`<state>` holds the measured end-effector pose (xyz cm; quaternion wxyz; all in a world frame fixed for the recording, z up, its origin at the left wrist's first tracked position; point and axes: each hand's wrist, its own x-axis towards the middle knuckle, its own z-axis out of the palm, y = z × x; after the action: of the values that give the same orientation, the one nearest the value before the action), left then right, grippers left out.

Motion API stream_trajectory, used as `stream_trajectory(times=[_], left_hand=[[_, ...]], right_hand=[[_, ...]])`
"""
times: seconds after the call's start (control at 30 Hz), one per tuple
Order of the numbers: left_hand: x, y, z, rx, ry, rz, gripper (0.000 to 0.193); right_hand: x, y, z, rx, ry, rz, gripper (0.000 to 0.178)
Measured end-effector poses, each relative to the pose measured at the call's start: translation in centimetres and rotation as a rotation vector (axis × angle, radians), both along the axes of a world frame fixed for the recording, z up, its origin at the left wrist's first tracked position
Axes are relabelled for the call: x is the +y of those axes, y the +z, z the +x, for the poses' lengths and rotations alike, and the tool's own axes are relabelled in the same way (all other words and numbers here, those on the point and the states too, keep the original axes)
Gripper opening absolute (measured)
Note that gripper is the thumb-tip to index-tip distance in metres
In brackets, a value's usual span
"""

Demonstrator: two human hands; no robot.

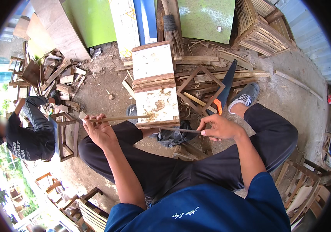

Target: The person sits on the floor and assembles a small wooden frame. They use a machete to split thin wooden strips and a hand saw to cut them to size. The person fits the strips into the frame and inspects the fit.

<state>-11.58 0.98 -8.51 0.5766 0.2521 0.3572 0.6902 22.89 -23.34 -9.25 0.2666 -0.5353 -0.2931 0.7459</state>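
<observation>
Left of the white-topped bench (151,58), left hand (100,133) pinches a wooden stick (123,118); right of it, right hand (222,128) grips a dark rod (181,130)!

Left hand (101,133) is pinched closed, palm partly showing, with the left forearm (125,176) leaning out to the left. Right hand (222,128) is pinching too, fingers pointing left, right forearm (251,158) angled inward. Legs (264,141) are bent, knees spread pretty wide.

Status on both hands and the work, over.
Left hand holding thin pale wooden stick. Right hand holding slim dark bar. Loose sawdust on white-topped brown wooden bench, near stick's tip.
</observation>
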Motion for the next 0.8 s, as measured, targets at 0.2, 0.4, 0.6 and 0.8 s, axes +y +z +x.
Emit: stream_trajectory(times=[0.2, 0.4, 0.6, 0.8], left_hand=[[0.0, -0.2, 0.8, 0.094, 0.083, -0.146, 0.038], [-0.1, -0.3, 1.1, 0.057, 0.054, -0.123, 0.037], [-1.3, 0.3, 3.1, 0.038, 0.021, -0.168, 0.027], [-3.5, 2.8, 6.1, 0.106, -0.04, -0.178, 0.018]], right_hand=[[0.0, -1.0, -0.4, -0.002, -0.164, 0.092, 0.015], [0.3, -0.9, -1.0, -0.04, -0.149, 0.057, 0.015], [1.3, -0.7, -2.7, -0.057, -0.263, 0.107, 0.019], [3.4, 0.1, -4.8, 0.015, -0.418, 0.212, 0.031]])
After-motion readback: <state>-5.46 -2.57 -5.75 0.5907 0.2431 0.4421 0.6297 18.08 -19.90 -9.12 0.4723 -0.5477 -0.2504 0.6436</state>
